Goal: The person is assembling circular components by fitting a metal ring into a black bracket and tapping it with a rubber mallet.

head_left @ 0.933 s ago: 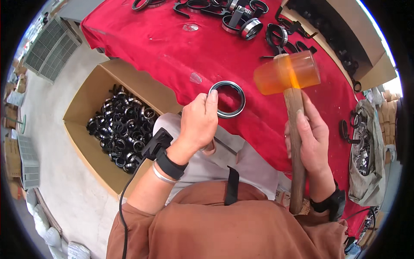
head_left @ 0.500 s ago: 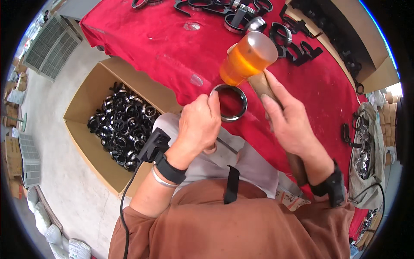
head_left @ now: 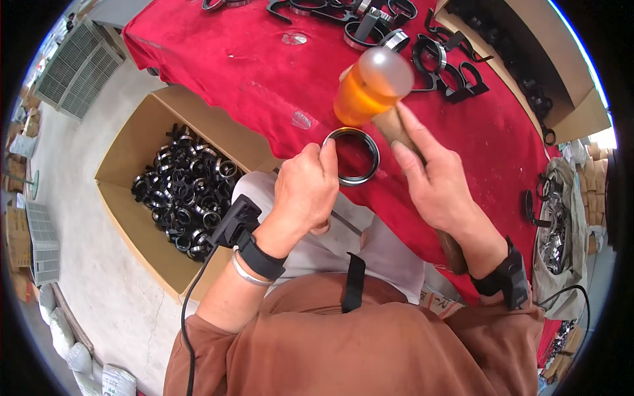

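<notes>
My left hand [head_left: 307,188] is closed on the near-left side of a black and silver ring [head_left: 376,158], at the near edge of the red-covered table. The thumb presses along the rim; the other fingers are curled, partly hidden. In my right hand [head_left: 439,181] is a mallet with a wooden handle [head_left: 397,131] and a translucent orange head [head_left: 360,96]. Its pale, rounded face is blurred and points up and away. The head is just over the ring's far rim; whether they touch I cannot tell.
On the red cloth [head_left: 231,72], several black clamps with silver rings [head_left: 429,53] lie at the far side. A cardboard box [head_left: 132,218] at my left holds many similar ring parts [head_left: 185,191]. Another cardboard box [head_left: 568,99] stands far right, above a sack of parts [head_left: 558,231].
The mallet head has shifted slightly left with my right hand. My left hand and the ring have hardly moved.
</notes>
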`<action>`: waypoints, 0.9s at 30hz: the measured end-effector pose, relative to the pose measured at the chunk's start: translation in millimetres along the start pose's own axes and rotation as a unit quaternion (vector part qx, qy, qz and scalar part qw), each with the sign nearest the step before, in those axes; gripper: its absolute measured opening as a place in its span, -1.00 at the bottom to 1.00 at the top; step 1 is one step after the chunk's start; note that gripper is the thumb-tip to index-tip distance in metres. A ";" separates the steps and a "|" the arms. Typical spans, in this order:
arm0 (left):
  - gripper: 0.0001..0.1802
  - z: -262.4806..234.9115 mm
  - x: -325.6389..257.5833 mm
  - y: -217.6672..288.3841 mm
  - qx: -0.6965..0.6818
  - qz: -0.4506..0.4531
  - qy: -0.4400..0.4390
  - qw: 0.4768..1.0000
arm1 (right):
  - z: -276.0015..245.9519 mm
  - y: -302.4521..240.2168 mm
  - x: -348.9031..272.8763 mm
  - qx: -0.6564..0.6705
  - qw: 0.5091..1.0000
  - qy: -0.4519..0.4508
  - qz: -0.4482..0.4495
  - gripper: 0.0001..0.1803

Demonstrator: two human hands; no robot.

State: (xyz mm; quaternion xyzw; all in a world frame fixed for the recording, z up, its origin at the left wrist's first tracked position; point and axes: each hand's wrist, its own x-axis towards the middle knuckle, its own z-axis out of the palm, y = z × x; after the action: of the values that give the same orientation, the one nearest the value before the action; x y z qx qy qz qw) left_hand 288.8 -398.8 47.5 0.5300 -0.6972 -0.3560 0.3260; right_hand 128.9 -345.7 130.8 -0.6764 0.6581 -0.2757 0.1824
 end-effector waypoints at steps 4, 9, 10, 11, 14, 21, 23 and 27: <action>-0.52 -3.4 -1.4 -6.3 -0.002 -0.004 0.001 1.000 | -17.6 -25.0 0.7 0.079 0.984 0.155 -0.029 -0.48; -0.53 3.5 1.1 -3.5 -0.013 0.032 0.010 0.999 | 13.2 11.0 -24.7 -0.009 0.996 0.080 -0.037 -0.45; -0.53 2.2 0.9 -3.5 -0.012 0.031 0.011 0.999 | 10.9 10.9 -22.7 -0.008 0.996 0.080 -0.038 -0.45; -0.53 1.2 0.9 -3.0 -0.016 0.025 0.011 0.999 | 4.6 11.3 -18.3 -0.014 0.998 0.056 -0.030 -0.45; -0.53 0.3 0.1 -4.0 -0.011 0.018 0.011 1.000 | -8.9 7.7 -17.6 -0.033 0.995 0.086 -0.040 -0.45; -0.51 11.2 -2.0 -4.2 -0.008 0.008 0.039 0.999 | -0.2 -6.2 -50.8 0.219 0.964 0.150 0.024 -0.47; -0.52 11.7 -0.3 1.3 -0.015 0.009 0.037 0.999 | 7.7 7.2 -42.1 0.189 0.972 0.074 0.119 -0.49; -0.51 11.9 1.1 -3.1 0.001 0.014 0.045 0.999 | -16.8 -6.9 -44.3 0.270 0.951 0.071 0.134 -0.51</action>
State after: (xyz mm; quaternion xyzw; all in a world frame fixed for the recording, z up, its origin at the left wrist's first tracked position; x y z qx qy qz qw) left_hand 280.2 -398.7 38.6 0.5360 -0.6897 -0.3261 0.3615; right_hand 124.9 -299.3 142.2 -0.4862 0.6549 -0.4631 0.3467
